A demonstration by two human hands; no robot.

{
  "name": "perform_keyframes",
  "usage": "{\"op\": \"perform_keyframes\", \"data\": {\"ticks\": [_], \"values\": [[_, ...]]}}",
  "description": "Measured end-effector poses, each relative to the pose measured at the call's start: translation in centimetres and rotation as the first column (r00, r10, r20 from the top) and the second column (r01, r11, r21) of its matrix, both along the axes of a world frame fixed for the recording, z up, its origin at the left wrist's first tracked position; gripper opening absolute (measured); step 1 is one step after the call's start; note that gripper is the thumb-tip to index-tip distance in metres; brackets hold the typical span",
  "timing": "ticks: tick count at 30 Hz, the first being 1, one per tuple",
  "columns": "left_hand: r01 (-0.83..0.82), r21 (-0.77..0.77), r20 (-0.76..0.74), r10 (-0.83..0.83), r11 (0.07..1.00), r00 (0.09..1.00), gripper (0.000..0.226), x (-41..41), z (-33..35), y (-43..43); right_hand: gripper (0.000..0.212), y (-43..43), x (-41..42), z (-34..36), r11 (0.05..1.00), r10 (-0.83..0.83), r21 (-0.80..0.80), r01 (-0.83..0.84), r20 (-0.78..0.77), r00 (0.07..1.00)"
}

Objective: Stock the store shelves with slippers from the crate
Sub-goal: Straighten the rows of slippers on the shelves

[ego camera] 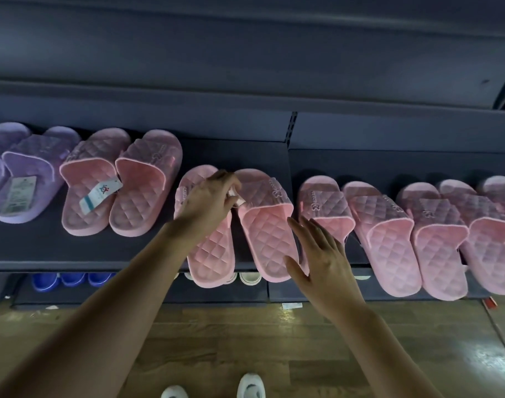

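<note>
A pair of pink quilted slippers (267,231) lies in the middle of the dark shelf (30,245), heels sticking out over its front edge. My left hand (208,201) rests on the strap of the pair's left slipper (214,254), fingers curled around a small tag between the two straps. My right hand (317,259) hovers with straight, spread fingers at the heel side of the right slipper, between it and the neighbouring pair. No crate is in view.
More pink slippers (389,239) line the shelf to the right; another pink pair (116,182) with a tag and purple slippers (24,170) lie left. Blue (70,278) and white shoes sit on the lower shelf. An upper shelf hangs overhead. Wooden floor and my white shoes (250,386) are below.
</note>
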State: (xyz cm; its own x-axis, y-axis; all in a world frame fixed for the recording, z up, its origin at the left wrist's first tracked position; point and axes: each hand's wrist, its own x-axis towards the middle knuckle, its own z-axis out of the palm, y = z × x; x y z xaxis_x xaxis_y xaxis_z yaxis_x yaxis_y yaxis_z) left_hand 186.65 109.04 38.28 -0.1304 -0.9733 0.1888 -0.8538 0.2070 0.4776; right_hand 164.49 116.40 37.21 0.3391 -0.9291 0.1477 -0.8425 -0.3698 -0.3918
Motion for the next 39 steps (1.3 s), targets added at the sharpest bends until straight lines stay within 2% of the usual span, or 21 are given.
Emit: {"op": "perform_keyframes", "data": {"ticks": [2,4,9,16,19,24,30,35,39], "values": [[-0.012,-0.053,-0.072,0.008,0.999,0.997,0.008,0.3,0.0,0.2,0.059,0.0,0.2,-0.1,1.0,-0.001,0.028,0.001,0.007,1.0],[-0.006,-0.062,-0.156,-0.003,0.998,0.988,0.01,0.6,0.2,0.3,0.06,0.1,0.4,-0.1,0.999,-0.006,0.039,0.006,0.017,1.0],[0.001,0.007,-0.371,0.002,1.0,0.929,0.008,1.2,1.4,1.3,0.057,0.4,1.4,-0.5,0.999,-0.022,0.039,0.02,0.058,0.998],[0.021,0.035,-0.422,-0.004,0.999,0.906,0.011,1.0,2.6,3.4,0.053,1.4,3.3,-1.0,0.999,-0.014,0.031,0.011,0.085,0.996],[-0.004,0.057,-0.504,0.032,0.998,0.863,0.016,0.9,2.5,4.2,0.055,1.6,3.6,-0.9,0.998,-0.031,0.054,0.025,0.109,0.994],[0.01,-0.04,-0.425,-0.026,0.999,0.905,0.004,0.7,3.3,4.2,0.057,1.1,4.0,-0.5,0.996,-0.05,0.078,0.039,0.155,0.987],[-0.089,0.071,-0.537,0.113,0.993,0.836,0.023,0.3,3.0,3.2,0.058,0.7,4.0,-0.4,0.995,-0.045,0.094,0.029,0.181,0.982],[-0.145,0.131,-0.542,0.194,0.981,0.818,0.008,1.2,2.2,2.3,0.064,0.0,4.5,0.1,0.988,-0.046,0.152,0.011,0.231,0.972],[-0.184,0.171,-0.483,0.245,0.968,0.841,0.013,1.3,1.6,1.9,0.045,-1.5,5.6,-0.3,0.951,-0.147,0.307,0.043,0.325,0.934]]}}
